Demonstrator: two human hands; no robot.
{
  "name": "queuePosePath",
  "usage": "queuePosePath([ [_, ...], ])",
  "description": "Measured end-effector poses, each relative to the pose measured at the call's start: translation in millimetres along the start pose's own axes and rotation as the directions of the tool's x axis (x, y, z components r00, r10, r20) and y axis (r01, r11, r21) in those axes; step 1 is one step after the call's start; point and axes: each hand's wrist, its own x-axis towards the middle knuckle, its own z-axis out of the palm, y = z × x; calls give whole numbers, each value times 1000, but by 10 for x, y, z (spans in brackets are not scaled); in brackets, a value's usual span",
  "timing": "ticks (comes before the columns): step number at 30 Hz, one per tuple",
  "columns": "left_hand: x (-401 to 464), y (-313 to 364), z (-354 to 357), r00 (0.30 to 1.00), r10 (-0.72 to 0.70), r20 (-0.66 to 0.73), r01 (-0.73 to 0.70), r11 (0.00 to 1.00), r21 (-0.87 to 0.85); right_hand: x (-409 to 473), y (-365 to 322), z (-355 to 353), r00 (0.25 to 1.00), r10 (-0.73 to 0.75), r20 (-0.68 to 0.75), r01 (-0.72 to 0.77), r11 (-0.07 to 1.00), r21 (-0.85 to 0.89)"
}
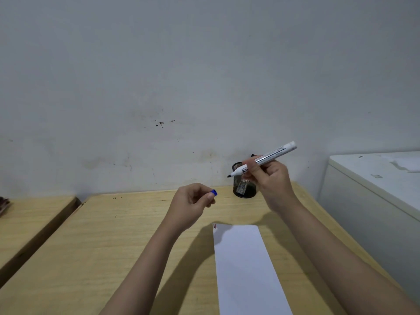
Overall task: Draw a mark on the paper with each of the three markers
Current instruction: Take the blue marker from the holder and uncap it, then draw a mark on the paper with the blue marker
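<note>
My right hand (271, 180) grips an uncapped white marker (270, 155), held in the air above the desk with its dark tip pointing left. My left hand (193, 202) is closed around the marker's blue cap (214, 193), held to the left of the tip and apart from it. A white sheet of paper (243, 267) lies on the wooden desk (113, 246) below both hands, with small red and dark marks at its top left corner (214, 227). Behind my right hand stands a black mesh pen holder (244, 185) with other pens poking out, mostly hidden.
The desk butts against a grey-white wall. A second wooden table (29, 221) sits to the left across a narrow gap. A white cabinet (375, 189) stands to the right of the desk.
</note>
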Motion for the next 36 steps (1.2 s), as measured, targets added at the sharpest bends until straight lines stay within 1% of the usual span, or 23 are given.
queuePosePath([
  [2,26,-110,-56,998,-56,-18,57,998,36,24,-5,-71,1000,3,-13,-3,1000,-20],
  [4,78,-208,-70,993,-108,-37,112,988,108,-4,42,-107,1000,12,-3,-13,998,-67],
  [8,245,-388,-17,967,-255,15,248,949,197,-101,167,-124,997,74,-7,-75,994,-78],
  [10,347,-485,21,947,-319,32,297,910,289,-135,214,-144,995,94,-23,-95,993,-70],
  [13,456,-638,88,924,-379,48,327,849,415,-192,264,-194,993,112,-35,-115,990,-83],
  [16,461,-764,154,906,-418,70,325,791,518,-250,321,-233,991,132,-33,-135,986,-99],
  [18,445,-837,171,898,-433,73,337,787,517,-283,370,-242,988,149,-34,-151,984,-98],
  [23,382,-937,165,885,-464,39,408,813,415,-334,489,-211,982,189,-14,-189,977,-95],
  [27,244,-953,118,912,-409,-44,402,864,303,-338,541,-174,981,194,-9,-194,977,-82],
  [29,113,-913,105,929,-365,-68,370,900,228,-345,562,-148,980,198,-21,-199,977,-76],
  [32,-103,-844,124,950,-311,24,300,932,202,-336,610,-69,973,219,-71,-224,972,-68],
  [33,-153,-849,134,949,-309,59,285,924,253,-329,636,-37,967,237,-90,-243,968,-64],
  [34,-186,-864,145,948,-308,82,261,897,356,-323,670,0,961,260,-98,-267,961,-69],
  [36,-222,-914,161,952,-288,105,179,799,574,-327,768,93,942,322,-89,-330,939,-98],
])
